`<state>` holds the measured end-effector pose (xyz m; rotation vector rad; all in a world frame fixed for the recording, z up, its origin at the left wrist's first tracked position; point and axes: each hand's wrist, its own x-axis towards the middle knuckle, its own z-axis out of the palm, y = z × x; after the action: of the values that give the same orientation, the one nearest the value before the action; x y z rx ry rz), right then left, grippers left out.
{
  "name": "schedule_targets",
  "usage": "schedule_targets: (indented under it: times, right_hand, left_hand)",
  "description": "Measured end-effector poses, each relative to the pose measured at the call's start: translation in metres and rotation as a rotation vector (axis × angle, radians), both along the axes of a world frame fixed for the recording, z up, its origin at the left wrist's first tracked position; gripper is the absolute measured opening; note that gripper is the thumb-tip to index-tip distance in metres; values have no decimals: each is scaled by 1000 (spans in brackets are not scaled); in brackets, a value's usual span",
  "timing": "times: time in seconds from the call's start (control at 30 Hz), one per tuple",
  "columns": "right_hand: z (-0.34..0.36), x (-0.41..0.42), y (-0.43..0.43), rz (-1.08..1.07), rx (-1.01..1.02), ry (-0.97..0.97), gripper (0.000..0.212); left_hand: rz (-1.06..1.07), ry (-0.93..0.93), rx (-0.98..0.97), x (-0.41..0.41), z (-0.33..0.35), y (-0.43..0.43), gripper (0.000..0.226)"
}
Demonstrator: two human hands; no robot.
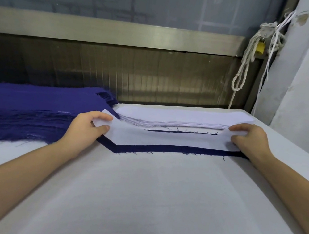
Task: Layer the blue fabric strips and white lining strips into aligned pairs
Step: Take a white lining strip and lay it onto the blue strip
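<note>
Two bare arms lay over the flat white counter (147, 196), one from each side. At the far end of them, the left hand (86, 126) and the right hand (250, 141) each held one end of a long white lining strip (166, 138). The left fingers (102, 117) pinched its left tip between thumb and fingers. The right fingers (242, 128) were curled round its right tip and held it too.

The white lining strip ran from left to right, across the person, with a bent corner at each end. It lay on top of a dark blue fabric strip (165, 148) of the same bent shape. A wide blue band showed along the near edge. Only a thin blue line with loose threads showed at the far edge. So the white one looked a little too far away. I think it needed a small pull toward the person, the same at both ends.

Just behind was a neat stack of white lining strips (169, 117). To the left was a big pile of blue fabric (21, 105) with frayed edges, close to the left hand.
</note>
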<state>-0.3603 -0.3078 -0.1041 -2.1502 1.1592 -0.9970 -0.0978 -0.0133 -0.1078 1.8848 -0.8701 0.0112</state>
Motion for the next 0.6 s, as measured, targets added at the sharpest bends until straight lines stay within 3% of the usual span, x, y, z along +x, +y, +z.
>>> schedule_targets:
  times: [0.13,0.37,0.6]
  right_hand:
    - [1,-1,0,-12,-6,12,30]
    - [0,-3,1,30,13,96,20]
    - [0,-3,-2,-9,-36,143,23]
  left_hand:
    - [23,1,43,4,0,0,22]
    - [-6,-153,200,0,2,2,24]
    - [-5,-195,280,1,1,2,26]
